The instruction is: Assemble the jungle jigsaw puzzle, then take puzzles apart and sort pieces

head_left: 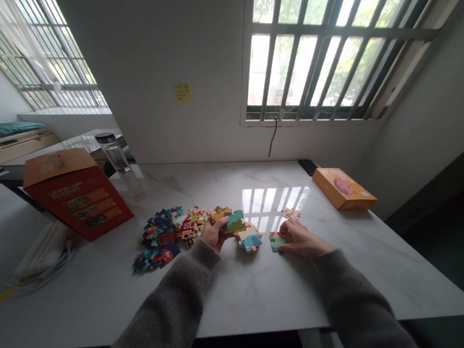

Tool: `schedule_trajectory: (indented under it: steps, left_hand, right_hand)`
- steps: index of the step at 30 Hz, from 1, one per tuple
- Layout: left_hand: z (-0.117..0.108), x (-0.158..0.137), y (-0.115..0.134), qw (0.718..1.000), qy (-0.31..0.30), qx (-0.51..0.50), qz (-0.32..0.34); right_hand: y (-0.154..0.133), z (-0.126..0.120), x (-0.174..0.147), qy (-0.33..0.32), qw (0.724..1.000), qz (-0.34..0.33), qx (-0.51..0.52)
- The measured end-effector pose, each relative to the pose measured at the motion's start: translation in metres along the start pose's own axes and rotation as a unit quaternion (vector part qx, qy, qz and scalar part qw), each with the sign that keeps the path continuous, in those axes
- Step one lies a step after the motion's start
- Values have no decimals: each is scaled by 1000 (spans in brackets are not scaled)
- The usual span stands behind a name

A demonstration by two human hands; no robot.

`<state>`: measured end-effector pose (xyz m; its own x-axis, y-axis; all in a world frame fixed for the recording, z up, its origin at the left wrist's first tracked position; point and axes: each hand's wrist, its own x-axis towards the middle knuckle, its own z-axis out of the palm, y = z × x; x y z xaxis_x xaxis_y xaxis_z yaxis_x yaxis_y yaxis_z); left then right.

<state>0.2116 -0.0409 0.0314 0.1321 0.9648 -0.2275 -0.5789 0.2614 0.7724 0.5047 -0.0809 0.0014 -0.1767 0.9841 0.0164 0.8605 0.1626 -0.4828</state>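
Note:
My left hand (217, 233) grips several puzzle pieces (235, 222), green and tan, with the thumb on top. Just below and to the right of them, cream and blue puzzle pieces (250, 240) lie on the table. My right hand (299, 238) has its thumb and fingers closed around the edge of a small green and orange puzzle piece (277, 241) at the tabletop. Beyond that hand lies a loose yellowish piece (290, 213). Left of my left hand spread a pile of dark blue pieces (158, 238) and a pile of red and yellow pieces (191, 225).
A red puzzle box (82, 199) and a glass bottle (115, 153) stand at the left, with a white cable (56, 267) nearby. An orange box (342, 189) and a black phone-like object (307, 167) lie at the right. The white table (244, 298) ends at a front edge.

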Motion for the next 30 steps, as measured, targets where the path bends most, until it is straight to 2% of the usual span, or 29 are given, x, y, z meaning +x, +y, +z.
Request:
schedule_trajectory:
  steps: [4, 8, 11, 15, 17, 19, 22, 25, 30]
  left_hand:
    - [0, 0, 0, 1000, -4, 0, 3]
    - [-1, 1, 0, 1000, -10, -2, 7]
    - [-1, 1, 0, 1000, -20, -3, 3]
    - [-1, 1, -1, 1000, -30, -2, 0]
    - [-1, 1, -1, 1000, -25, -4, 1]
    - [-1, 1, -1, 1000, -18, -8, 0]
    - [-1, 1, 0, 1000, -16, -8, -6]
    - [0, 1, 1, 1000, 3, -11, -7]
    - [2, 1, 3, 999, 35, -18, -1]
  right_hand:
    - [0, 3, 5, 10, 983, -11, 183]
    - [-8, 0, 10, 108, 945, -10, 309]
    - [-26, -4, 14, 148, 884, -7, 442]
    - [-64, -2, 23, 131, 779, -9, 614]
    - [-83, 2, 28, 108, 749, -4, 653]
    - [-97, 5, 33, 92, 733, 0, 674]
    - [-106, 7, 37, 95, 721, -3, 686]
    - [-100, 7, 40, 107, 732, -11, 672]
    - [-68, 12, 62, 192, 827, 21, 529]
